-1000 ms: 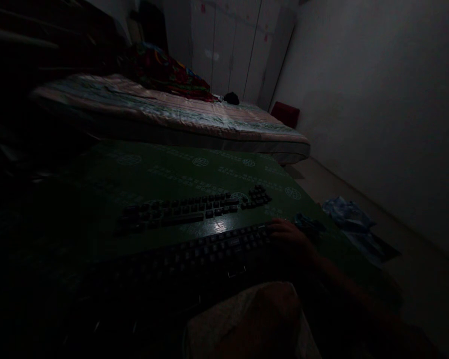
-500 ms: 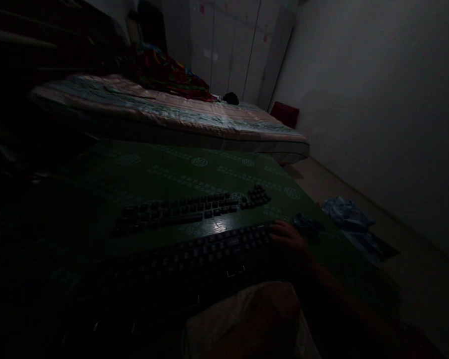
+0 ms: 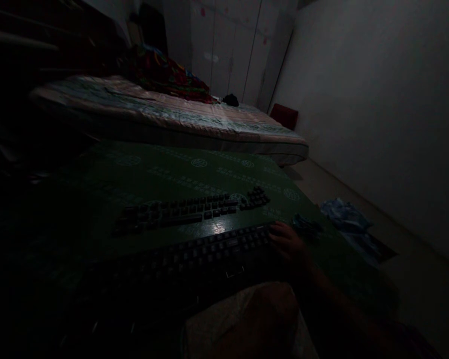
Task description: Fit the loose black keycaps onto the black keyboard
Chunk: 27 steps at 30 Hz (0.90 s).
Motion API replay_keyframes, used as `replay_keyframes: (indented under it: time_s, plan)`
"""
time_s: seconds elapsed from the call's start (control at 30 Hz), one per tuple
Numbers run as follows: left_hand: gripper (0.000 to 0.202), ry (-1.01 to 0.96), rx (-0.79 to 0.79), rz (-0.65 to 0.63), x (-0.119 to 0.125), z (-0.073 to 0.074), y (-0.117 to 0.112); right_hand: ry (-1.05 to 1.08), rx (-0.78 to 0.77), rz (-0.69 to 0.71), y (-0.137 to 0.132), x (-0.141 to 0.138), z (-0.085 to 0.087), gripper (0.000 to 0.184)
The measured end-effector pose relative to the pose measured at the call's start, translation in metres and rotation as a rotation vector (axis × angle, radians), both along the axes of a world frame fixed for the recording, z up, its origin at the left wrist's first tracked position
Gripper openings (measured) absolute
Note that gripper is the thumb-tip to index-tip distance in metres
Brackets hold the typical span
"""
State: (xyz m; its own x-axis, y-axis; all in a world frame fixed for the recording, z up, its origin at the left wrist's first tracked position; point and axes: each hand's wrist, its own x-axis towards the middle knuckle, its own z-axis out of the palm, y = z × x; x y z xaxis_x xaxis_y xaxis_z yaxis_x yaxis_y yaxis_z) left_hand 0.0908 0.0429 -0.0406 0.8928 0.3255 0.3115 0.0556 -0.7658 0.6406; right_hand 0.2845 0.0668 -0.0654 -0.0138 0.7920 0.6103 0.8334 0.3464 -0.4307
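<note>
A black keyboard lies slanted across the near part of a green printed board. My right hand grips the keyboard's right end, with fingertips over its far right corner; the thumb is lost in the dark. Beyond the keyboard, loose black keycaps lie on the board in rows like a keyboard layout, with a small cluster of keycaps at their right end. Deep shadow covers the keyboard's left end. My left hand does not show.
Dark crumpled cloth lies just right of my right hand. A bent knee rises at the near edge. Behind the board stands a bed with a colourful blanket. Pale blue cloth lies on the floor by the wall.
My right hand stays at the keyboard's right end with barely any shift. The picture is slightly dimmer; the keyboard and keycaps have not visibly moved.
</note>
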Motion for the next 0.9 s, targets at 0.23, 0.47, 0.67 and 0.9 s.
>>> replay_keyframes:
  time_s: [0.23,0.47,0.67,0.9]
  plan:
    - [0.027,0.004,0.001,-0.020,0.000,-0.006,0.001,0.027,-0.006,-0.055,-0.001,-0.004,-0.003,0.021]
    - [0.023,0.013,0.000,-0.038,0.012,-0.022,0.005,0.065,-0.039,-0.075,0.000,-0.005,-0.004,0.021]
    - [0.027,-0.014,0.013,0.002,0.004,-0.011,0.002,0.131,-0.021,-0.083,0.000,-0.008,-0.005,0.020]
    - [0.029,-0.055,0.044,0.061,-0.003,0.004,0.000,0.178,-0.037,-0.105,0.000,-0.008,-0.008,0.020]
